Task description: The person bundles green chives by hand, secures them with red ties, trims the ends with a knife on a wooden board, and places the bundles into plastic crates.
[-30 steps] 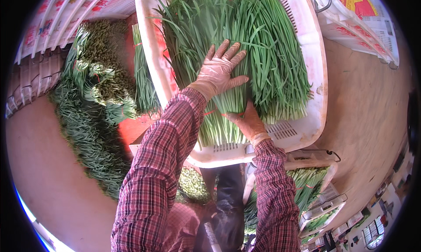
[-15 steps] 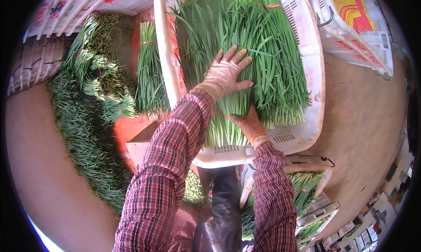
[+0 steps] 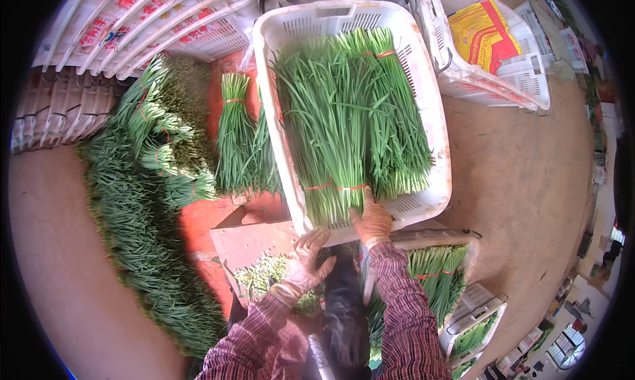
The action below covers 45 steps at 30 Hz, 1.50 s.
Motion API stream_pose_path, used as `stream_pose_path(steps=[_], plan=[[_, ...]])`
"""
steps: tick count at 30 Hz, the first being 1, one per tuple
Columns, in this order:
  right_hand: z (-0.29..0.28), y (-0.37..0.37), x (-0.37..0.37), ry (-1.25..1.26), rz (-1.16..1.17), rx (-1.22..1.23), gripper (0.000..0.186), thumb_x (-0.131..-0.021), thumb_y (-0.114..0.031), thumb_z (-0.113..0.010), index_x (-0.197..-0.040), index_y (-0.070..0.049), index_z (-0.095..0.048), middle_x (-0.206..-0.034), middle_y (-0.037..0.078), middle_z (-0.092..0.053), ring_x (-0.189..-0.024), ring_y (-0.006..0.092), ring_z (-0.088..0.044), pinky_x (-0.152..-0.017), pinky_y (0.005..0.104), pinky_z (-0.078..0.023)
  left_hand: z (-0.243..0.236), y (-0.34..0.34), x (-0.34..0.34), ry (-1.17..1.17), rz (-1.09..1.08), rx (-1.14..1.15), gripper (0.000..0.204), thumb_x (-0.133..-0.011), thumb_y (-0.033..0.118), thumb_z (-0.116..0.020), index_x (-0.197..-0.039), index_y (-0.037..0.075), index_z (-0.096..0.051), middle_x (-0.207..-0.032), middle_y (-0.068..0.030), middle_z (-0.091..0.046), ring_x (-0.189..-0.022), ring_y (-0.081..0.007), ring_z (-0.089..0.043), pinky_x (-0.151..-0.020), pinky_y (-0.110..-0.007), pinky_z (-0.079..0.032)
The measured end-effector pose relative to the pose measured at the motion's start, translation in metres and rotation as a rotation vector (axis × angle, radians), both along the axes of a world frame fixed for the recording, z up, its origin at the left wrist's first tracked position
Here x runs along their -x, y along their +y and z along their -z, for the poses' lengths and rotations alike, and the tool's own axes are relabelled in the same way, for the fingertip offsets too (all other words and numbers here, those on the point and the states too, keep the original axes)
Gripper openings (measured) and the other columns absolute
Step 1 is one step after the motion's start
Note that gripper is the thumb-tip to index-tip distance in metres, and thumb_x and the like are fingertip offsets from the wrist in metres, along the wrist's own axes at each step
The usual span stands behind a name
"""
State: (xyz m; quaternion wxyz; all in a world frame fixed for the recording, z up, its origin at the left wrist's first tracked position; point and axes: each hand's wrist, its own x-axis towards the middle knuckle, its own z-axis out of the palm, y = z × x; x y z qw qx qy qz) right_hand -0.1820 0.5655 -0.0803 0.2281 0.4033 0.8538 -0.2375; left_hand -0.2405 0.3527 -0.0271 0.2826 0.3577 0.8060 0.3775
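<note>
A white plastic crate (image 3: 444, 142) holds bundles of long green garlic chives (image 3: 340, 135), tied with red bands. My right hand (image 3: 372, 222), in a stained glove, grips the pale stem ends of the front middle bundle, its thumb over the stems and a finger along their right side, just below the band. My left hand (image 3: 305, 261), in a pale translucent glove, is at the crate's near left corner, fingers outstretched and holding nothing. Below it lies a heap of short pale green trimmings (image 3: 261, 274), partly hidden by the hand and forearm.
On the left, more tied chives (image 3: 152, 228) lie in a long pile, with a bundle (image 3: 235, 138) on a red surface (image 3: 202, 221). Nested white crates (image 3: 152, 23) stand at the upper left. Another crate (image 3: 486, 56) holds a yellow-red sack. Filled crates (image 3: 430, 261) sit below right.
My left hand has drawn back from the top of the chives to the crate's near edge. My right hand stays at the stem ends. The view has shifted, showing the crate's far rim.
</note>
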Motion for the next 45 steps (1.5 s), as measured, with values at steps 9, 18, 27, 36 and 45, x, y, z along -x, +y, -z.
stream_pose_path(steps=[9,18,27,36,45], plan=[[-0.014,-0.073,0.000,0.346,-0.106,0.011,0.062,-0.088,-0.034,-0.066,-0.139,-0.003,-0.049,-0.120,0.021,-0.065,-0.110,0.0371,-0.062,-0.097,0.0460,-0.048,-0.029,-0.140,-0.084,-0.881,-0.374,0.342,0.068,-0.090,0.039,-0.073,-0.142,0.001,-0.050,-0.136,-0.0210,-0.059,-0.128,-0.0318,-0.056,-0.108,-0.039,-0.044],[0.002,-0.148,0.027,0.367,-0.003,0.116,0.078,-0.090,-0.028,-0.067,-0.151,0.003,-0.030,-0.132,0.028,-0.057,-0.116,0.0418,-0.060,-0.101,0.0451,-0.045,-0.003,-0.226,-0.137,-1.122,-0.618,0.262,0.076,-0.090,0.045,-0.071,-0.147,0.003,-0.043,-0.137,-0.0192,-0.059,-0.129,-0.0284,-0.055,-0.108,-0.035,-0.043],[-0.002,-0.127,0.055,0.322,0.091,0.331,0.057,-0.091,-0.021,-0.062,-0.139,0.003,-0.046,-0.119,0.023,-0.066,-0.107,0.0364,-0.065,-0.094,0.0428,-0.048,-0.013,-0.262,-0.114,-1.254,-1.113,-0.072,0.050,-0.092,0.017,-0.074,-0.135,0.001,-0.054,-0.120,-0.0103,-0.066,-0.112,-0.0200,-0.061,-0.100,-0.033,-0.049],[0.049,-0.093,0.112,0.374,0.175,0.181,0.054,-0.095,-0.027,-0.063,-0.137,0.004,-0.047,-0.119,0.025,-0.065,-0.108,0.0393,-0.063,-0.094,0.0444,-0.047,0.015,-0.319,-0.034,-1.082,-1.497,-0.080,0.038,-0.100,0.018,-0.061,-0.134,0.003,-0.052,-0.111,-0.0106,-0.070,-0.095,-0.0168,-0.068,-0.074,-0.024,-0.052],[0.028,-0.123,0.151,0.300,0.203,-0.086,0.038,-0.094,-0.027,-0.058,-0.121,0.000,-0.053,-0.109,0.026,-0.068,-0.101,0.0438,-0.066,-0.088,0.0492,-0.050,0.095,-0.338,0.133,-0.961,-1.590,-0.248,0.054,-0.099,0.036,-0.060,-0.139,0.003,-0.047,-0.128,-0.0145,-0.064,-0.105,-0.0238,-0.067,-0.087,-0.034,-0.052]])
